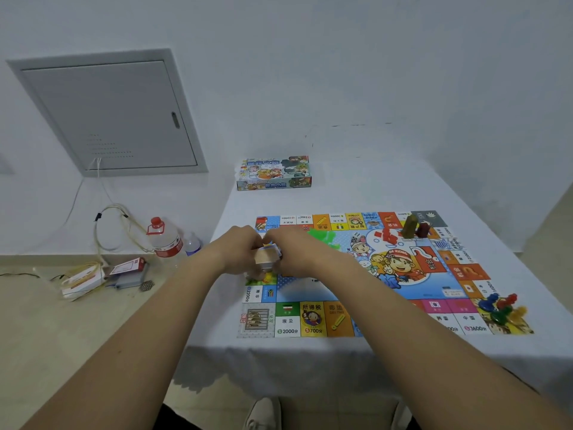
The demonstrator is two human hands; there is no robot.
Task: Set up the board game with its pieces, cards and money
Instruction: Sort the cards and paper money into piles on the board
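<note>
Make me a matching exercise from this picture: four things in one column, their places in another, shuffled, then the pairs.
Things:
1. game box
2. white die
3. coloured pawns
4. stack of cards

Places:
A. between the left hand and right hand
B. near right corner of the game board
C. far on the table, beyond the board
D. on the board's middle picture

Pairs: 1-C, 2-D, 3-B, 4-A

The left hand (240,249) and right hand (296,251) hide most of the paper stack (267,256) above the board (313,290), its print blurred.
</note>
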